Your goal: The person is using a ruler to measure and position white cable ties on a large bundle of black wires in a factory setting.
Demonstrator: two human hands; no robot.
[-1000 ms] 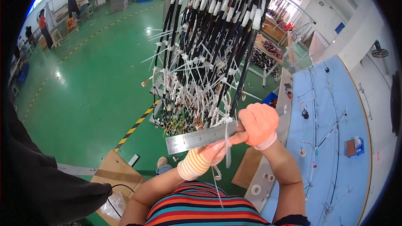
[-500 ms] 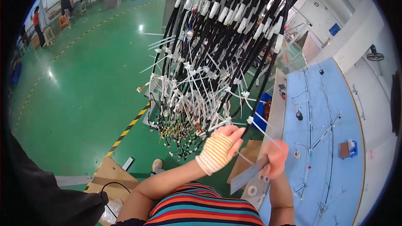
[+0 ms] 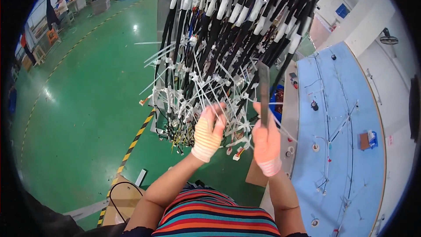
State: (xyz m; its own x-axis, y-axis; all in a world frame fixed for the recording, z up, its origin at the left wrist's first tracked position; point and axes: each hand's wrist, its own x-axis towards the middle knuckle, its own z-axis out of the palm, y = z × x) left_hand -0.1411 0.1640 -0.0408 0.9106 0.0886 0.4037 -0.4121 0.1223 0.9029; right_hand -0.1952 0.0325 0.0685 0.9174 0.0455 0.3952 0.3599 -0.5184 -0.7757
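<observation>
Right hand [image 3: 266, 142] holding a ruler [image 3: 263, 92] upright beside hanging cables [image 3: 223, 35].
The right grip is closed around the ruler's lower part, its upper part standing before the cables; the left hand [image 3: 209, 134] is at their lower ends, thumb and fingers curled, though blur and clutter mean I cannot tell whether it pinches anything. White ties [image 3: 149, 43] jut out all through the bunch, and a connector [image 3: 238, 153] hangs between the hands, nearer the right. For good handling here, the ruler is probably best kept flat along a cable, clear of the tie tails so it does not snag, while the left hand steadies a single cable. Farther right is a blue board [image 3: 302, 166]; the green floor [image 3: 87, 105] lies below.
</observation>
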